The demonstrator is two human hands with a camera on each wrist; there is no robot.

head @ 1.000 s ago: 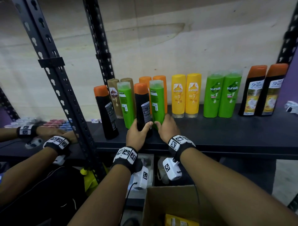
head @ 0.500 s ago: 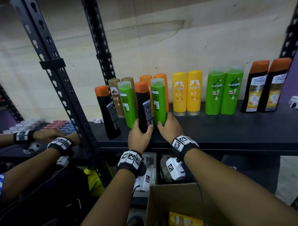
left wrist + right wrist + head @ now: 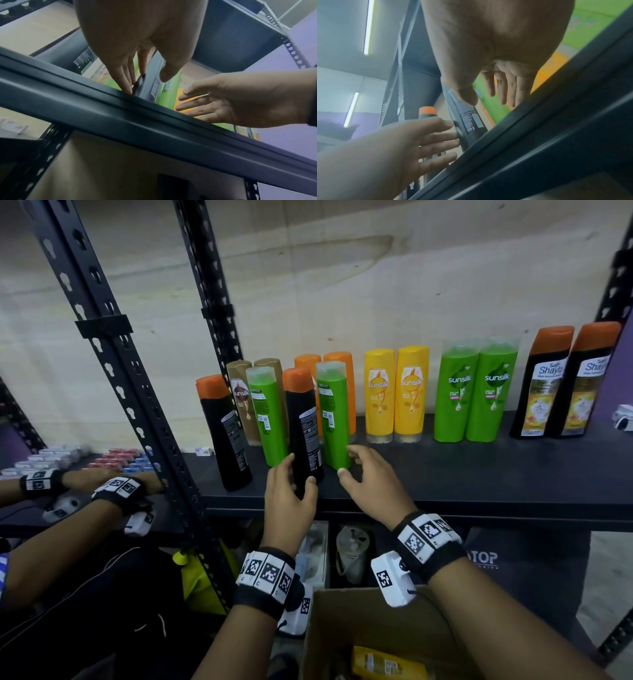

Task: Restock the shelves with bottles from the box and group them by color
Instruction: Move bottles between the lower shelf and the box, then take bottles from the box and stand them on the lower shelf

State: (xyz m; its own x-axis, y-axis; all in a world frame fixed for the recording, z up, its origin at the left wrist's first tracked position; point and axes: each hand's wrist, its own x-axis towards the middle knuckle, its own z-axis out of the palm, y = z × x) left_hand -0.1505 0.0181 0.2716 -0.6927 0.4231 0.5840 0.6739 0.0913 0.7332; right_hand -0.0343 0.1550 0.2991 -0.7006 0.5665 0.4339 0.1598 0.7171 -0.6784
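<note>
Head view: left hand [image 3: 289, 498] cupped loosely about the foot of the black bottle [image 3: 303, 422], fingers near straight down one side, thumb resting on the other, no firm clasp. Right hand [image 3: 371, 484] spread and slack, holding nothing, fingertips just beside the green bottle [image 3: 334, 416]. Both bottles upright on the shelf [image 3: 479, 474], touching or nearly so, in a mixed front row and not yet with their colours. Likely to topple if nudged low by a withdrawing hand: tall, narrow, crowded, with another green [image 3: 269, 419] and another black [image 3: 224, 433] close by to fall in turn. Stands near the lip [image 3: 445, 506], so could drop off the front, perhaps into the box [image 3: 342, 628] below, where a yellow bottle [image 3: 387, 664] lies. Hemmed at left by the post [image 3: 137, 405]. Bare shelf ahead of the green pair [image 3: 476, 395] and the black pair [image 3: 561, 385]: ample room to slide rightward along the front, little room between the rows.
</note>
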